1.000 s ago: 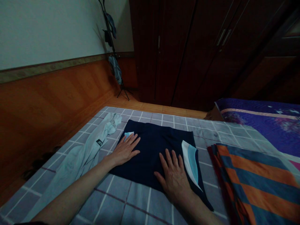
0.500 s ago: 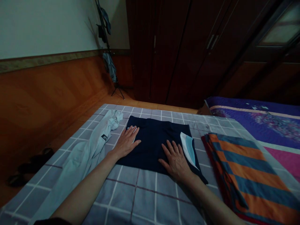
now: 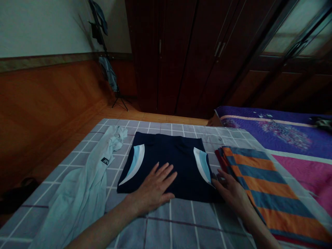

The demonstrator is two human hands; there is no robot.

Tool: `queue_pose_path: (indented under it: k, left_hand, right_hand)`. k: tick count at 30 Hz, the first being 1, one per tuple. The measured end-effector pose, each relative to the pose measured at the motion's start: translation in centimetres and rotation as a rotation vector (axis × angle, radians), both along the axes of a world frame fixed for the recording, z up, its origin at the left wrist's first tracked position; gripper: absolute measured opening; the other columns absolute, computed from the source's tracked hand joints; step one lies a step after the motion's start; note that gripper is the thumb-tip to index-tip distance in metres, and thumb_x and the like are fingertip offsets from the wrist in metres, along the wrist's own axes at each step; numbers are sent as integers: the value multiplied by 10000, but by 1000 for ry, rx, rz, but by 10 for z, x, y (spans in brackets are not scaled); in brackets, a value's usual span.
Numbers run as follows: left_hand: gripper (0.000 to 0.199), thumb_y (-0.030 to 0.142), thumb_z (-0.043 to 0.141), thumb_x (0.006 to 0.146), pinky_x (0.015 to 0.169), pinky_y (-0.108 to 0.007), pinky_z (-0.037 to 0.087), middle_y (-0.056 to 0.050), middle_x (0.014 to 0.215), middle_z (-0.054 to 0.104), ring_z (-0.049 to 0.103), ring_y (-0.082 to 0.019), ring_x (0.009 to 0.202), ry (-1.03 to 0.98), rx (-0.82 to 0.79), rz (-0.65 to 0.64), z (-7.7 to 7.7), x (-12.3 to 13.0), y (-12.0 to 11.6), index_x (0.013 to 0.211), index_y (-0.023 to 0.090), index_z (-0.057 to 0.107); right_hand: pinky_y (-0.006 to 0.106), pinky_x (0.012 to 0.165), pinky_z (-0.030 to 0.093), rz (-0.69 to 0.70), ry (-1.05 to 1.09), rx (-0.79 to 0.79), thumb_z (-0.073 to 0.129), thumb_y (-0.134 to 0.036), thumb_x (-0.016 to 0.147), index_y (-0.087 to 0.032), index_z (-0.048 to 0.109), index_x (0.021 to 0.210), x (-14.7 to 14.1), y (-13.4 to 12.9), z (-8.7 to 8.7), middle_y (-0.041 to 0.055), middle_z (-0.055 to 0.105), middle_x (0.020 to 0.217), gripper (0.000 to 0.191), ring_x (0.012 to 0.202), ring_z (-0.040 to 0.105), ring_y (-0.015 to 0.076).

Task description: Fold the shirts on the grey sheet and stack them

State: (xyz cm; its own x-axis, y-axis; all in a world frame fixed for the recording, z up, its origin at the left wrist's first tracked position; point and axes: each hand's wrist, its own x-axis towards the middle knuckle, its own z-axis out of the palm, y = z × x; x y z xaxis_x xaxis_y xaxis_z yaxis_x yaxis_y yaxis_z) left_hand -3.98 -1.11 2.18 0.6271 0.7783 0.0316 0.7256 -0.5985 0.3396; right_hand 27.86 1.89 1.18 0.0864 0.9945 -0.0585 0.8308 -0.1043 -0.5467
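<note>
A dark navy garment (image 3: 171, 152) lies flat on the grey checked bed cover, a curved white and light-blue panel on each side. Flat on its lower middle rests my left hand (image 3: 157, 183), fingers extended and holding nothing. My right hand (image 3: 230, 188) is at the lower right edge, thumb and fingers bent together around the cloth there; the corner is partly hidden beneath it. To the left stretches a crumpled pale grey garment (image 3: 89, 176) with a small black label. A folded orange and blue striped cloth (image 3: 275, 183) lies just beyond my right hand.
The grey checked cover (image 3: 181, 221) spreads under everything. Alongside at the right is a purple and pink floral bedspread (image 3: 259, 121). A dark wooden wardrobe (image 3: 171, 69) stands behind the bed's far edge, and a clothes stand (image 3: 109, 72) in the far left corner.
My left hand has moved from the garment's left panel to its lower middle, uncovering that panel. My right hand has slid right to the edge, its fingers now bent. The view has shifted right.
</note>
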Motion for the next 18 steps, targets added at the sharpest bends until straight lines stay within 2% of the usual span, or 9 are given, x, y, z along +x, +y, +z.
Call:
queue_pose_path:
  k: [3,5,8,11,13,15,18]
  left_hand:
    - [726,487,548,874,1147,-521,92,-126,1550,142,60,-271,1432,30,-102,-90,-5,17,-14,1472,225,230]
    - [736,469,559,873,1148,-520,100,-132,1549,133,51,-273,1431,44,-139,-109,-3,16,-18,1476,221,217]
    - [701,478,505,901,1152,-506,132,-111,1549,161,88,-261,1430,27,-145,-120,9,2,-23,1481,237,195]
    - [646,429,494,919,1145,-513,171,-100,1544,202,141,-268,1423,7,-89,-58,16,-19,-28,1475,243,220]
    - [622,370,514,917,1137,-522,203,-99,1532,247,185,-271,1414,-12,-37,-1,11,-31,-31,1465,240,250]
    - [592,329,516,918,1127,-520,243,-99,1513,300,237,-267,1400,-49,16,58,1,-40,-34,1452,235,279]
    - [544,299,501,923,1110,-507,301,-100,1470,379,308,-262,1372,-136,92,137,-16,-48,-35,1431,227,321]
  right_hand:
    - [360,768,496,-4,34,-79,493,-496,763,-73,502,1277,4,8,-2,132,666,1027,666,885,649,269]
    - [338,744,496,-2,83,-138,528,-478,746,-91,537,1226,3,15,-4,115,683,967,617,857,657,258]
    - [315,729,497,-4,197,-251,574,-438,721,-104,574,1124,2,24,-5,112,692,928,524,837,662,242]
    - [300,709,489,-23,212,-271,618,-421,682,-129,594,1010,0,29,-4,109,692,921,440,823,658,229]
    - [288,616,465,-16,159,-301,623,-430,671,-161,603,874,-3,31,-2,71,684,789,337,707,641,207]
    - [265,503,392,16,121,-358,604,-433,671,-193,560,673,-7,32,1,12,603,587,244,543,563,160]
    - [244,432,281,44,149,-379,612,-441,643,-219,433,504,-14,33,6,-47,436,436,318,429,416,106]
